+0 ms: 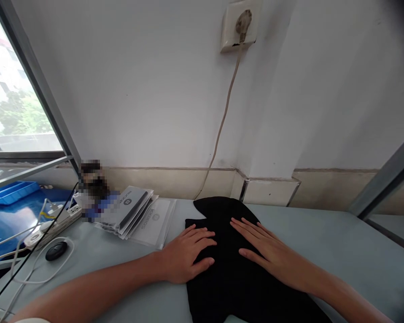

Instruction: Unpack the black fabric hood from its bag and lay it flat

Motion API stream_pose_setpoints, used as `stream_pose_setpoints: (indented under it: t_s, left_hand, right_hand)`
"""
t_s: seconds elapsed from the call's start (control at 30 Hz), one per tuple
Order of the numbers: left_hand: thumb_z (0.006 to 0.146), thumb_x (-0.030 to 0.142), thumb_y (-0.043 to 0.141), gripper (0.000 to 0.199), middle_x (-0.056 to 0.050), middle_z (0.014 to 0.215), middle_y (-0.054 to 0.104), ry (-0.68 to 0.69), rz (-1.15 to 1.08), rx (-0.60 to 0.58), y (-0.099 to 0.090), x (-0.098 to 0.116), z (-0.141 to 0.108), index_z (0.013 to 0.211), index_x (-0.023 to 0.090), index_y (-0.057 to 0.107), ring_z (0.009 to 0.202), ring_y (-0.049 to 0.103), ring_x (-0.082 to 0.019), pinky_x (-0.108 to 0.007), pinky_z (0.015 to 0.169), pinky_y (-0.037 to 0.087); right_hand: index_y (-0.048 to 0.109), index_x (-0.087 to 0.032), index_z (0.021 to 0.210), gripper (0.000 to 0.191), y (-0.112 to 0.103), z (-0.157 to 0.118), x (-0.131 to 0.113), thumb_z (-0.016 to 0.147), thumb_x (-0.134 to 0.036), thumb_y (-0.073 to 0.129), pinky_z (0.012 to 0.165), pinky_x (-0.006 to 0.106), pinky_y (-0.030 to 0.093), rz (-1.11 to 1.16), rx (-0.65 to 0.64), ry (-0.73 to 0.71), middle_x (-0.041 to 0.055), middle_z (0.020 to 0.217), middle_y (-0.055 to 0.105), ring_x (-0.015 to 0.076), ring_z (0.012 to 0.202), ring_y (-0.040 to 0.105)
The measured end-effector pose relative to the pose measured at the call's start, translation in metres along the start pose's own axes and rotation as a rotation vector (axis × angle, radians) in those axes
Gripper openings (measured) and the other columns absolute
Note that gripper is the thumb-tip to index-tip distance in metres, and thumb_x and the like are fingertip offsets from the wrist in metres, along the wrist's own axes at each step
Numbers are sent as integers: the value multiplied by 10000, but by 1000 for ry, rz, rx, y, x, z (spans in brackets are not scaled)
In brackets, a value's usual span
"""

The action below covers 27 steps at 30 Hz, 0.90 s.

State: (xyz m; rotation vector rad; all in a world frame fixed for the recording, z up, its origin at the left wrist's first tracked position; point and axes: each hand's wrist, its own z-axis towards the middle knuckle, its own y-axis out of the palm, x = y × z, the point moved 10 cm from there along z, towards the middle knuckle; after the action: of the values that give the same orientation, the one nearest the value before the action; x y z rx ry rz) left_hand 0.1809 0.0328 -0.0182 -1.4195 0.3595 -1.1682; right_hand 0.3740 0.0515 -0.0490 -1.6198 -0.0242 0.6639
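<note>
A black cloth item (229,278) lies spread on the grey table, reaching down past the bottom edge of the head view. On its left edge rests my left hand (190,253), palm down, fingers apart and pointing right. My right hand (264,251) lies flat over the cloth's right part, its fingers stretched toward the upper left. A strip of black fabric separates the two hands. Neither one grips anything.
Packets in clear sleeves (134,211) are stacked left of the cloth. Farther left are a black mouse (56,251), a power strip (62,223) with cables and a blue tray (11,192). A wall socket (241,24) holds a plug whose cord hangs behind the table (323,242).
</note>
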Motion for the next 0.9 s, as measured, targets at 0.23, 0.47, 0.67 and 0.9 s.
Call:
stream_pose_setpoints:
  t_s: [0.23, 0.47, 0.67, 0.9]
  left_hand:
    - [1075, 425, 521, 438, -78, 1623, 487, 1, 4, -6, 1, -1, 0, 1477, 250, 526, 1545, 389, -261, -518, 1312, 218]
    - [1074, 415, 524, 442, -77, 1624, 485, 5, 13, -10, 3, -2, 0, 1484, 248, 522, 1548, 383, -259, -516, 1314, 211]
    - [1075, 413, 528, 444, -79, 1624, 484, 4, 11, -9, 3, -2, 0, 1486, 246, 519, 1547, 384, -256, -518, 1315, 210]
    - [1079, 423, 519, 448, -82, 1627, 481, 4, 4, -14, 2, 0, 0, 1489, 245, 517, 1550, 378, -252, -511, 1316, 205]
  right_hand:
    - [151, -446, 1672, 724, -1, 1, -1, 1039, -698, 395, 1312, 613, 166, 9, 6, 1, -89, 1755, 185, 339, 1619, 140]
    - [128, -456, 1672, 723, 2, 1, 3, 1044, -686, 402, 1317, 600, 148, 4, 1, -8, -94, 1757, 169, 326, 1622, 133]
    - [161, -469, 1666, 718, 2, 1, 6, 1035, -693, 422, 1310, 609, 170, 12, 24, -10, -91, 1751, 202, 339, 1614, 157]
    - [121, -470, 1671, 721, 4, 0, 6, 1044, -686, 404, 1316, 598, 148, 3, 8, -11, -99, 1758, 168, 324, 1621, 134]
